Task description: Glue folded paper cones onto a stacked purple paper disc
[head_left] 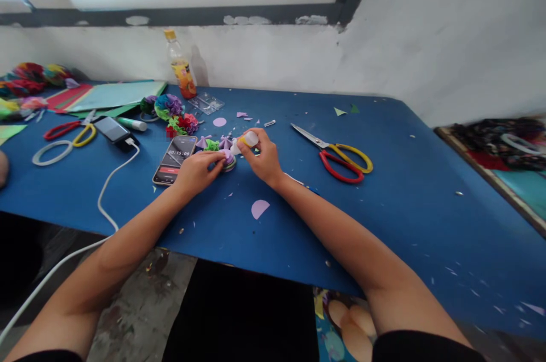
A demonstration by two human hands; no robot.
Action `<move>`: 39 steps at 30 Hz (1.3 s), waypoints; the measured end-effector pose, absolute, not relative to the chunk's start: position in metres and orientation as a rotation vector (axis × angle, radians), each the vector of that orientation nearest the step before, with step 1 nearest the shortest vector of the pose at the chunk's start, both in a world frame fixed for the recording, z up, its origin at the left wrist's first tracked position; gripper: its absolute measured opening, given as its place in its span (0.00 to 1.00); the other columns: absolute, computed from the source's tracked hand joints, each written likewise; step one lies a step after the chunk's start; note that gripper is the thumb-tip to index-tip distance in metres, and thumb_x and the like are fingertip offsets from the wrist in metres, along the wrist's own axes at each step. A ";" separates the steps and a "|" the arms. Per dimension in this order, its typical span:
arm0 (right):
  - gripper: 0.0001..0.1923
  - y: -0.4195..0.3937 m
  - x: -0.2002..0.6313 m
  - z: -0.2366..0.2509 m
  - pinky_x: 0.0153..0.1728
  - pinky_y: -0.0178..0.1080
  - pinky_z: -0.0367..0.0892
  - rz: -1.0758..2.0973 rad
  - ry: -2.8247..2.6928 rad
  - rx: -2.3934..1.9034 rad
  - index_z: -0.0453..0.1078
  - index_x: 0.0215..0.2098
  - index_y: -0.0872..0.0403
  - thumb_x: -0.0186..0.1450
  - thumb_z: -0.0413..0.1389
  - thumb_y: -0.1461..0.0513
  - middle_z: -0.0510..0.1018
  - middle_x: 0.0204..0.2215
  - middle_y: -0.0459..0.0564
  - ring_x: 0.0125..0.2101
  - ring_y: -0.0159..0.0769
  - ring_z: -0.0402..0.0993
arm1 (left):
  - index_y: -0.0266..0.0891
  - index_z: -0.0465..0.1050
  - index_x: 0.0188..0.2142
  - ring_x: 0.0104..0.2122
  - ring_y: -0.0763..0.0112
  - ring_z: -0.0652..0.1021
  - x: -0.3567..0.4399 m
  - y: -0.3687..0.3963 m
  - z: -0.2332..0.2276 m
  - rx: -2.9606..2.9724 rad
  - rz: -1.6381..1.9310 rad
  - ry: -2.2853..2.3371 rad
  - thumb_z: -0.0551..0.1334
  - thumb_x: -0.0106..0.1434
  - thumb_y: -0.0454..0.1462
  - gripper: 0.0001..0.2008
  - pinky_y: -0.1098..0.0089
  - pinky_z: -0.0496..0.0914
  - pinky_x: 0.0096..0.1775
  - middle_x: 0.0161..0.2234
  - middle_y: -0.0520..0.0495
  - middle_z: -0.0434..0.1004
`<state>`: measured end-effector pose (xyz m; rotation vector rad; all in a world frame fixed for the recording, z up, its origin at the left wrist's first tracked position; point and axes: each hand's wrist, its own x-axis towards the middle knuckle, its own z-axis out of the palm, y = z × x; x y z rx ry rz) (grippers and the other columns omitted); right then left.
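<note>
My right hand (264, 160) grips a small white bottle (251, 138) with a yellow band, perhaps glue, tipped toward the left. Its narrow end points at a small stack of round paper pieces (229, 161), lilac on top with green and other colours below. My left hand (197, 173) has its fingertips closed on the left side of that stack, near the table top. Just behind the stack lie folded lilac paper pieces (203, 142) and a green ruffled one (212, 146). A phone (174, 160) running a timer is beside my left hand.
Red-and-yellow scissors (336, 154) lie open to the right, another pair (70, 129) to the left. A lilac half-round (260, 209) is in front. Behind are ruffled paper flowers (168, 106), a juice bottle (182, 72) and paper sheets (115, 96). A white cable (102, 197) crosses the table edge.
</note>
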<state>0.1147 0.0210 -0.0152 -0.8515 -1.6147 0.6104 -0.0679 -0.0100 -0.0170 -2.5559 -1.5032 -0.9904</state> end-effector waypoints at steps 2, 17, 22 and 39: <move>0.15 0.023 0.115 -0.017 0.33 0.36 0.70 0.636 -1.550 -0.870 0.63 0.38 0.51 0.60 0.56 0.51 0.73 0.30 0.45 0.29 0.31 0.72 | 0.42 0.77 0.40 0.41 0.63 0.79 -0.067 -0.010 -0.017 -2.552 -0.977 -1.490 0.56 0.64 0.38 0.11 0.64 0.73 0.44 0.41 0.46 0.80; 0.15 0.027 0.115 -0.017 0.29 0.35 0.68 0.588 -1.375 -0.897 0.62 0.36 0.49 0.59 0.56 0.49 0.71 0.29 0.43 0.27 0.30 0.70 | 0.40 0.78 0.37 0.41 0.60 0.79 -0.060 -0.015 -0.011 -2.510 -0.805 -1.279 0.53 0.63 0.40 0.14 0.59 0.74 0.43 0.38 0.44 0.81; 0.19 0.029 0.113 -0.017 0.30 0.35 0.68 0.618 -1.290 -0.878 0.60 0.37 0.49 0.59 0.54 0.46 0.70 0.29 0.44 0.27 0.30 0.70 | 0.36 0.76 0.39 0.40 0.59 0.79 -0.060 -0.017 -0.008 -2.533 -0.724 -1.291 0.52 0.63 0.39 0.14 0.58 0.71 0.45 0.40 0.40 0.80; 0.23 0.038 0.116 -0.022 0.26 0.34 0.65 0.753 -1.155 -0.897 0.60 0.35 0.50 0.55 0.56 0.43 0.68 0.26 0.42 0.26 0.30 0.69 | 0.32 0.67 0.53 0.55 0.61 0.70 -0.069 -0.013 -0.013 -2.719 -0.583 -1.282 0.50 0.64 0.38 0.20 0.53 0.60 0.59 0.53 0.38 0.71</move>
